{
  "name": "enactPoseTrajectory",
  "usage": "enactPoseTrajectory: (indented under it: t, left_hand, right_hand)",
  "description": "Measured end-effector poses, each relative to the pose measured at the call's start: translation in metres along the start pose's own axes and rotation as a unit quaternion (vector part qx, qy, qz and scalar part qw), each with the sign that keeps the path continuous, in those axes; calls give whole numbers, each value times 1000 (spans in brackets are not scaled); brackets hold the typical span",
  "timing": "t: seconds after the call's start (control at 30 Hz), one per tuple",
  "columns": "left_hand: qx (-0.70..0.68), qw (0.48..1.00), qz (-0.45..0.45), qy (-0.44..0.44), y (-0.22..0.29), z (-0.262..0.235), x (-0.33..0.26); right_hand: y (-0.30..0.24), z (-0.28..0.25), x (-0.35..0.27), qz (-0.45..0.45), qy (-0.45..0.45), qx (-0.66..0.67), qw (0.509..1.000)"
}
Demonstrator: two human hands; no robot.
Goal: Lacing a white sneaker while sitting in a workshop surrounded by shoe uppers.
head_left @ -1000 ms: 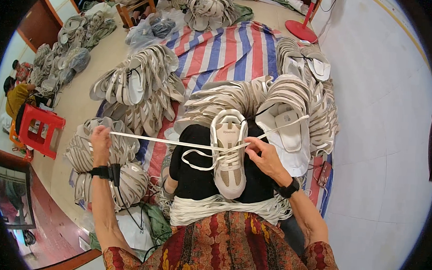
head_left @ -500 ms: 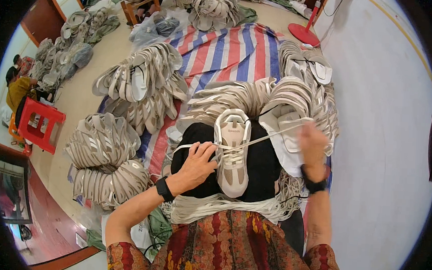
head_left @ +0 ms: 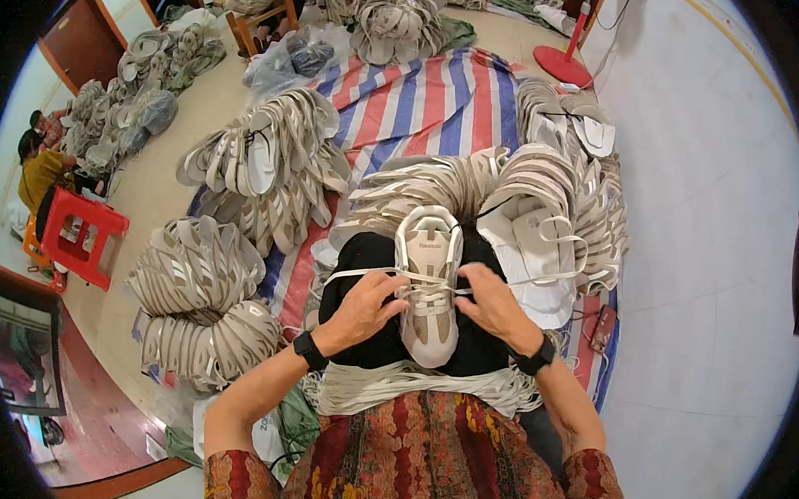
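A beige and white sneaker upper point(head_left: 430, 336) lies across my lap on black cloth, toe toward me. A pale shoelace point(head_left: 541, 279) crosses its lacing, with loose lengths out to both sides. At the left edge of the lacing, my left hand point(head_left: 361, 310) is closed with its fingertips on the lace. Opposite it, my right hand point(head_left: 497, 307) pinches the lace close to the upper, and the free end loops away to the right. A bundle of loose pale laces point(head_left: 411, 386) lies across my lap, against my patterned clothing.
Stacked uppers point(head_left: 204, 268) stand at left; more stacks point(head_left: 429, 190) lie just beyond my lap. A red, white and blue striped sheet point(head_left: 415, 103) covers the floor. A red stool point(head_left: 81, 236) and a seated person point(head_left: 42, 176) are far left. A white wall point(head_left: 702, 263) rises at right.
My right hand has come in from the far right to the upper's lacing. The lace, stretched taut before, now hangs in a slack loop. My left hand stays by the lacing.
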State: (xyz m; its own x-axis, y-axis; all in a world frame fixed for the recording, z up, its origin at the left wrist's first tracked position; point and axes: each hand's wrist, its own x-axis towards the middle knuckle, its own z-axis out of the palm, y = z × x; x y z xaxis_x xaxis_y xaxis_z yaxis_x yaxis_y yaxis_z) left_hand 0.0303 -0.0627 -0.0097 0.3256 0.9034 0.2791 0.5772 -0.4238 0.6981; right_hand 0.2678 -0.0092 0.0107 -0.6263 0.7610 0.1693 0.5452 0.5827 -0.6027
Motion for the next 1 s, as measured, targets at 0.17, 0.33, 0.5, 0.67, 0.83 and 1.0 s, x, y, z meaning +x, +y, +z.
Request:
enactPoseTrajectory:
  t: [0.17, 0.33, 0.5, 0.67, 0.83, 1.0]
  left_hand:
    - [-100, 976, -192, 37, 4, 6, 11]
    - [-249, 905, -343, -13, 2, 15, 21]
    - [-268, 901, -341, -14, 5, 14, 14]
    - [-511, 742, -433, 33, 3, 12, 10]
    - [-663, 636, -377, 118, -1, 24, 11]
    - [-656, 644, -383, 86, -2, 14, -3]
  right_hand:
    - [21, 17, 3, 46, -82, -29, 995]
    - [32, 7, 24, 128, -93, 211, 965]
    - [27, 7, 37, 195, -109, 293, 930]
    - [25, 7, 38, 136, -113, 182, 967]
    - [27, 12, 36, 85, -111, 147, 979]
    - [44, -5, 30, 289, 25, 504, 814]
